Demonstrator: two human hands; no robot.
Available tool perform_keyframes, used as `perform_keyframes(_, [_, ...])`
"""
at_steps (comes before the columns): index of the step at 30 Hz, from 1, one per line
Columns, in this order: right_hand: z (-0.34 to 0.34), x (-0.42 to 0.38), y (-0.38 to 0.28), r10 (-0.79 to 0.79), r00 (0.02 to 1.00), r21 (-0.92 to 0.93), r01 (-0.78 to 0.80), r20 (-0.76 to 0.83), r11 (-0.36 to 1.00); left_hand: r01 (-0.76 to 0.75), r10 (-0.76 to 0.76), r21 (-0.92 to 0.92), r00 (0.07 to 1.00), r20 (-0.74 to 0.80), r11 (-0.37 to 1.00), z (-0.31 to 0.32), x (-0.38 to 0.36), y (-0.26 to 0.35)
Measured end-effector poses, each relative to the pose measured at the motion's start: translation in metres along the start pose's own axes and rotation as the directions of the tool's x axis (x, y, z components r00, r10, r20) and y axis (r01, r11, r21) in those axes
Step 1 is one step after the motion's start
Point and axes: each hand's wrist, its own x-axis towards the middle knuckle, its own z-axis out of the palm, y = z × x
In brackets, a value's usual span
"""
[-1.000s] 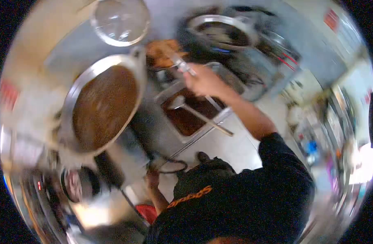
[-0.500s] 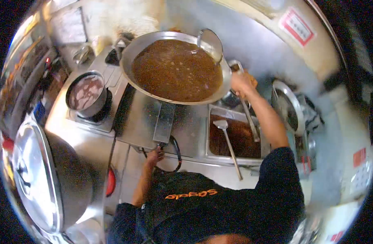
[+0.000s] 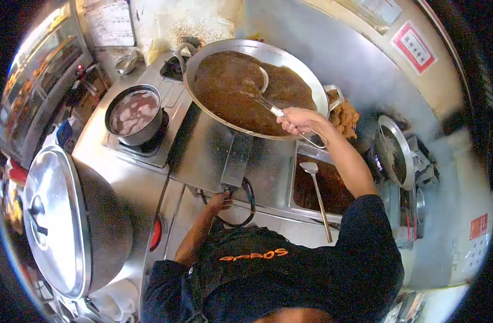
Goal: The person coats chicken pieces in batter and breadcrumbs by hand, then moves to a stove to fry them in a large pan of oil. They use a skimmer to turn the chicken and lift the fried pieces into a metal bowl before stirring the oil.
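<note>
A large wok holds dark brown liquid on the stove. My right hand is closed around the handle of a metal ladle, whose bowl dips partly into the liquid. My left hand is low at the stove's front edge, its fingers closed at a small dark valve. Next to it loops a black hose. Above the valve, a long metal plate runs up to the wok.
To the left, a smaller pot of pinkish-brown liquid stands on a burner. A big lidded pot fills the near left. On the right are a rectangular pan with a long-handled spatula, brown fried-looking food and another wok.
My right hand has moved left over the wok, and the ladle has gone from the far right rim into the liquid. My left hand stays at the valve. The view has shifted slightly.
</note>
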Motion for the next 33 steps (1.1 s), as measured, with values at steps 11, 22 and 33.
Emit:
perform_keyframes(11, [0.032,-0.071,0.035,-0.103,0.987,0.191,0.078,0.123,0.978,-0.01,0.008,0.061,0.999,0.039,0.998,0.003,-0.001,0.005])
perform_keyframes(22, [0.024,-0.165,0.084,-0.16,0.972,0.146,0.186,-0.173,0.972,0.0,0.0,-0.001,0.998,0.064,1.0,0.004,-0.005,0.002])
perform_keyframes(33, [-0.012,-0.126,0.061,-0.28,0.614,-0.584,-0.374,-0.738,0.721,0.021,-0.012,-0.05,0.983,0.185,0.999,-0.006,0.003,-0.001])
